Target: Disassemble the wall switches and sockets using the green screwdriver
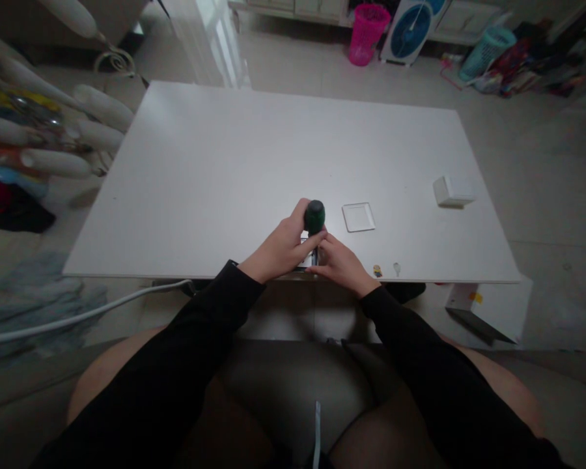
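Observation:
A screwdriver [315,217] with a dark green handle stands upright near the front edge of the white table [254,156]. My left hand [284,247] is closed round its handle. My right hand [340,262] is closed low beside the shaft, its fingertips meeting something small that I cannot make out. Under the hands lies a small flat piece, mostly hidden. To the right of them is a thin square frame [359,217], lying flat. A small yellow and dark piece [377,270] and a small pale piece [397,268] rest near the front edge.
A white box [454,191] sits at the table's right side. Beyond the table stand a pink basket [368,34] and a blue and white fan [413,29]. White rods of a rack [97,135] reach near the left edge. A white cable [102,312] runs below the front left.

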Tool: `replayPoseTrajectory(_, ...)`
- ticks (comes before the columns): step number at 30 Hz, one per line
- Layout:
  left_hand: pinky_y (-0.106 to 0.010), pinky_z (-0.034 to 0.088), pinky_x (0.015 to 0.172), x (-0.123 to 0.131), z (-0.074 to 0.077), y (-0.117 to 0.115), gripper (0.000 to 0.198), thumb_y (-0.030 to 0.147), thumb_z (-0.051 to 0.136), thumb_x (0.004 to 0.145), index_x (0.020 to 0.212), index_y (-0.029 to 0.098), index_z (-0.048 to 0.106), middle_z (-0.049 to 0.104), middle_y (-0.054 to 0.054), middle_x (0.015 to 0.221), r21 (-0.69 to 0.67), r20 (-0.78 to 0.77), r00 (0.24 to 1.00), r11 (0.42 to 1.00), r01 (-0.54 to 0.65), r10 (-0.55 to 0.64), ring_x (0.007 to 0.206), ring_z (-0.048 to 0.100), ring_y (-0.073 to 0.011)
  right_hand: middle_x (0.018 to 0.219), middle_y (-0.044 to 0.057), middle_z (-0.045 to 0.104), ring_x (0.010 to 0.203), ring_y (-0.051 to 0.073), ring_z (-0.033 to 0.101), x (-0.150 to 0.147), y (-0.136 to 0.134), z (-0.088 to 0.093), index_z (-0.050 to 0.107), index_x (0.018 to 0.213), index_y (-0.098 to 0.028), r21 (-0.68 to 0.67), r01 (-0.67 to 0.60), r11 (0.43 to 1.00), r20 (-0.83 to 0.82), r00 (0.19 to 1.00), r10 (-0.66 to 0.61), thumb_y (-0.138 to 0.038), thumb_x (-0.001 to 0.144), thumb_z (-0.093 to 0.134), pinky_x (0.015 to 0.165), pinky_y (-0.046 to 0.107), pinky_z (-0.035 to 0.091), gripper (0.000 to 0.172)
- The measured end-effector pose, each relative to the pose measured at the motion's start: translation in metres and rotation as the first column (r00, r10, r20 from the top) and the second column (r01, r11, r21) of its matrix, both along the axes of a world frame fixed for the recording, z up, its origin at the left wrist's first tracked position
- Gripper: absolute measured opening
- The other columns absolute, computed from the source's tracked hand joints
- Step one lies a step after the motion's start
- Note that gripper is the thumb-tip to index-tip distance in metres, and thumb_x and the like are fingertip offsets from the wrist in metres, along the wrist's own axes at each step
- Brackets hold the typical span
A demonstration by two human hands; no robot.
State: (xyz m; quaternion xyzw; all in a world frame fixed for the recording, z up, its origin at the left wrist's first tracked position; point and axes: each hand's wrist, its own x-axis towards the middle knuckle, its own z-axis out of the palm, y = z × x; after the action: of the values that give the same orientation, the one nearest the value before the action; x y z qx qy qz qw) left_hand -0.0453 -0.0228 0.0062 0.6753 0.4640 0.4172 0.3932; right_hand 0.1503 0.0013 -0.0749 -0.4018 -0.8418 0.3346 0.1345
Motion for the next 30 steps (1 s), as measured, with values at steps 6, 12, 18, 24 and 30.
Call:
replayPoseTrajectory(6, -0.034, 0.060, 0.081, -0.004, -0.010, 0.009, 0.030, 0.039, 0.066, 0.097, 0.120, 0.022, 0.057, 0.068, -0.007, 0.106, 0.041, 0.086, 0.983, 0.985, -0.168, 0.164, 0.095, 0.068, -0.0200, 0.141, 0.014, 0.060, 0.131, 0.033, 0.061, 0.000, -0.001, 0.004, 0.057, 0.144, -0.022, -0.007, 0.001, 1.000, 0.044, 0.999, -0.001, -0.033, 0.077, 0.088, 0.111, 0.051, 0.052, 0.074)
replayPoseTrajectory(12, -0.027, 0.060, 0.073, -0.018, -0.012, 0.020, 0.037, 0.045, 0.065, 0.098, 0.128, 0.027, 0.054, 0.065, -0.006, 0.112, 0.129, 0.102, 0.901, 0.892, -0.433, 0.423, 0.094, 0.065, -0.0173, 0.153, 0.019, 0.052, 0.139, 0.036, 0.054, -0.001, -0.006, 0.008, 0.045, 0.154, -0.020, 0.039, -0.016, 0.999, 0.061, 0.998, 0.013, -0.027, 0.071, 0.090, 0.115, 0.056, 0.048, 0.094)
replayPoseTrajectory(18, -0.024, 0.059, 0.067, -0.037, -0.012, 0.025, 0.038, 0.047, 0.067, 0.096, 0.126, 0.028, 0.055, 0.065, -0.006, 0.112, 0.174, 0.053, 0.875, 0.858, -0.483, 0.482, 0.098, 0.065, -0.0188, 0.150, 0.018, 0.056, 0.134, 0.036, 0.057, -0.001, -0.005, 0.011, 0.048, 0.151, -0.020, 0.061, -0.043, 0.997, 0.127, 0.991, 0.035, -0.021, 0.073, 0.087, 0.110, 0.057, 0.052, 0.087)
replayPoseTrajectory(24, -0.035, 0.063, 0.080, -0.051, -0.021, 0.032, 0.035, 0.036, 0.077, 0.090, 0.117, 0.023, 0.059, 0.066, -0.005, 0.102, 0.153, 0.050, 0.847, 0.834, -0.530, 0.529, 0.101, 0.067, -0.0222, 0.152, 0.018, 0.056, 0.136, 0.036, 0.057, 0.009, 0.003, 0.018, 0.050, 0.150, -0.018, 0.081, -0.032, 0.996, 0.224, 0.974, 0.013, -0.018, 0.074, 0.085, 0.110, 0.055, 0.054, 0.084)
replayPoseTrajectory(30, -0.044, 0.062, 0.096, -0.063, -0.028, 0.041, 0.027, 0.017, 0.080, 0.081, 0.101, 0.021, 0.062, 0.068, -0.004, 0.096, 0.130, 0.100, 0.792, 0.781, -0.610, 0.602, 0.098, 0.070, -0.0230, 0.160, 0.020, 0.050, 0.142, 0.040, 0.053, 0.018, 0.003, 0.024, 0.047, 0.154, -0.019, 0.130, -0.020, 0.991, 0.337, 0.941, -0.025, -0.019, 0.073, 0.086, 0.110, 0.058, 0.054, 0.091)
